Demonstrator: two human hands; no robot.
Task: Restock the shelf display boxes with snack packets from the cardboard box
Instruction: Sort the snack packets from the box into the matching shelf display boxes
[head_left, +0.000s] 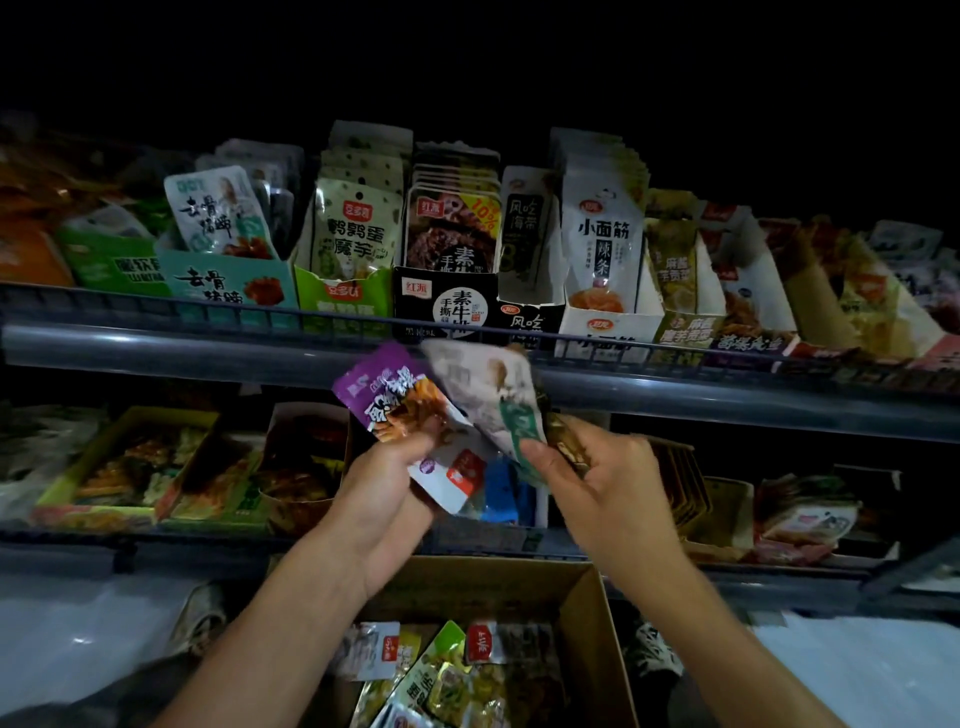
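Nearest the camera, at the bottom of the view, the cardboard box (582, 618) sits open on the floor with loose snack packets (441, 670) still lying in it, so the stock is not yet used up. Both forearms reach up from above it, keeping the supply directly below the work.

Above the box, the left hand (387, 480) is clamped on a fanned bunch of packets, a purple packet (387, 392) at its front and a white-and-red one below. Fanning them probably lets each label be read before sorting. Close beside it, the right hand (597, 467) pinches a pale packet with a green band (493, 395) between thumb and fingers, tilted away from the bunch as if being drawn off; it is motion-blurred, so its print cannot be read. The 2 hands are close but apart, each holding its own packets.

Behind the hands, the lower shelf (156, 535) carries open trays of mixed snacks, dim and hard to make out. The grey shelf rail (156, 351) crosses just behind the raised packets and stands between them and the upper row, so any packet must be lifted over it.

Farthest back, the upper display boxes (441, 301) stand side by side, most well filled with upright packets. The narrow black display box (530, 312) looks least full, holding what seems to be 1 packet.
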